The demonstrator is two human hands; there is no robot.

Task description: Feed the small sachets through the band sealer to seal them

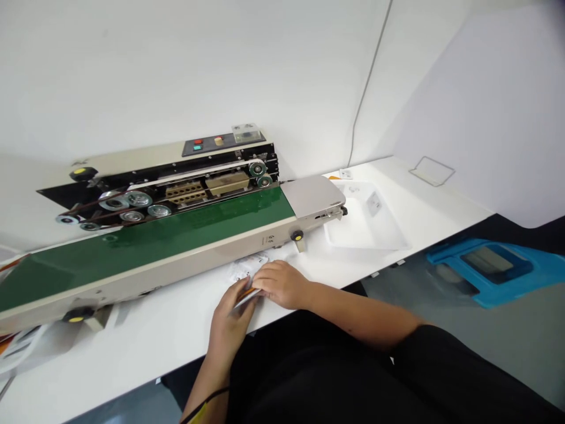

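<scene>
Near the table's front edge, my left hand point(228, 324) pinches a thin flat packet point(245, 298), pale with an orange part at its upper end. My right hand point(283, 285) has its fingers closed over that same end, which partly hides it. What is inside the packet does not show clearly. Just beyond my hands lie clear printed plastic bags point(243, 268), close to the front side of a band sealing machine point(189, 247). Its green conveyor belt point(212, 221) runs across the table behind both hands.
A white plastic tray point(399, 240) with a small printed bag point(374, 204) in it stands beyond the machine's right end. Rollers and belts point(139, 199) are exposed along the sealer. At the lower left sits another white container point(48, 347). A blue plastic object point(507, 277) is below the table at right.
</scene>
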